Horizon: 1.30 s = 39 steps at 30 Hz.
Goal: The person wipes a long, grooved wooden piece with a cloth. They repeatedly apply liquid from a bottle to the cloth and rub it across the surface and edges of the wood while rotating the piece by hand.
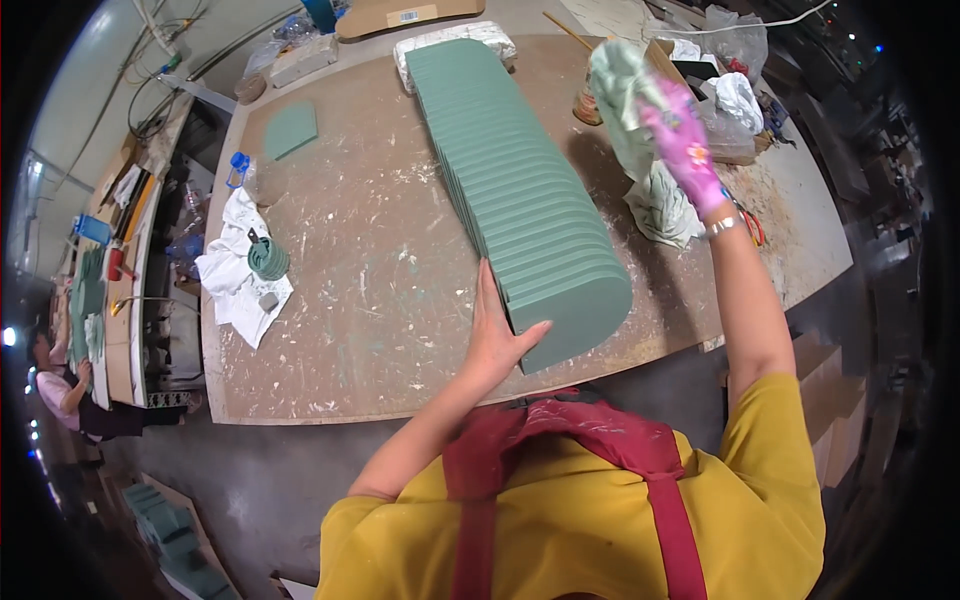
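A long row of overlapping green rounded panels (520, 180) lies across the table, its nearest panel face up toward me. My left hand (490, 330) is bare and rests against the row's near left edge, fingers stretched along the side and thumb on the nearest panel. In a pink flowered glove, my right hand (683, 140) is raised to the right of the row, closed on a pale green cloth (622, 90). Motion blurs the cloth and glove a little. Another crumpled pale cloth (663, 207) lies on the table below that hand.
The worktable (340, 230) is paint-spattered. On its left lie a single green panel (291, 129) and a white cloth (240, 270) under a green-stained cup (268, 259). A jar (588, 104) with a stick and a cluttered box (730, 130) stand at right. Another person (65, 385) works far left.
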### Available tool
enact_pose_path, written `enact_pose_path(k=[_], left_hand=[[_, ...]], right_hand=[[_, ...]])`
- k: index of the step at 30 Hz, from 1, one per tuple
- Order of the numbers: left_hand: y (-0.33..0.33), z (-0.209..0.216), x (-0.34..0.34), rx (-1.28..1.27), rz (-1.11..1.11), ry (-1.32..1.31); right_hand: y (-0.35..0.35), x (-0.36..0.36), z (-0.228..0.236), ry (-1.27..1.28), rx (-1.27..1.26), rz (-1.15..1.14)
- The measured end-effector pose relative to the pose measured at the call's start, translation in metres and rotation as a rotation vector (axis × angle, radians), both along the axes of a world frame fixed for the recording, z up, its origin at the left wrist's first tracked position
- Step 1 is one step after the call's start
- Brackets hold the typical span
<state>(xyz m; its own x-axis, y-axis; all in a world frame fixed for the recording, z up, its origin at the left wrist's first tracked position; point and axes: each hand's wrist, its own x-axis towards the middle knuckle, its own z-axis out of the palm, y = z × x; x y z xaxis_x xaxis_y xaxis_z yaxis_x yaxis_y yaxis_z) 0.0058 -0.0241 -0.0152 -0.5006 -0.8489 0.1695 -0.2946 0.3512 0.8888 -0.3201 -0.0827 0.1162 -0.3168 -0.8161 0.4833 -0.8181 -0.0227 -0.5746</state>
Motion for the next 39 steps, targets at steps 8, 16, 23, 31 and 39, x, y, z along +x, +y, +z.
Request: enact_pose_path(k=[8,16,23,31,39], left_hand=[[0.028,-0.002,0.001,0.216,0.240,0.044],[0.035,0.021,-0.008,-0.010,0.401,-0.259],[0.044,0.066,-0.029,-0.565,0.406,-0.307],[0.039,0.104,-0.136,0.054,-0.124,0.098],[0.006,0.081,-0.193,0.676,-0.164,0.393]], right_hand=[[0.047,-0.097,-0.093,0.342,0.453,-0.158],[0.072,-0.156,-0.111,0.140,0.324,-0.103],[0.108,-0.150,-0.026,-0.741,-0.010,0.255],[0.165,-0.116,-0.047,-1.187,-0.140,0.898],[0.159,-0.065,-0.024,-1.295,0.078,0.812]])
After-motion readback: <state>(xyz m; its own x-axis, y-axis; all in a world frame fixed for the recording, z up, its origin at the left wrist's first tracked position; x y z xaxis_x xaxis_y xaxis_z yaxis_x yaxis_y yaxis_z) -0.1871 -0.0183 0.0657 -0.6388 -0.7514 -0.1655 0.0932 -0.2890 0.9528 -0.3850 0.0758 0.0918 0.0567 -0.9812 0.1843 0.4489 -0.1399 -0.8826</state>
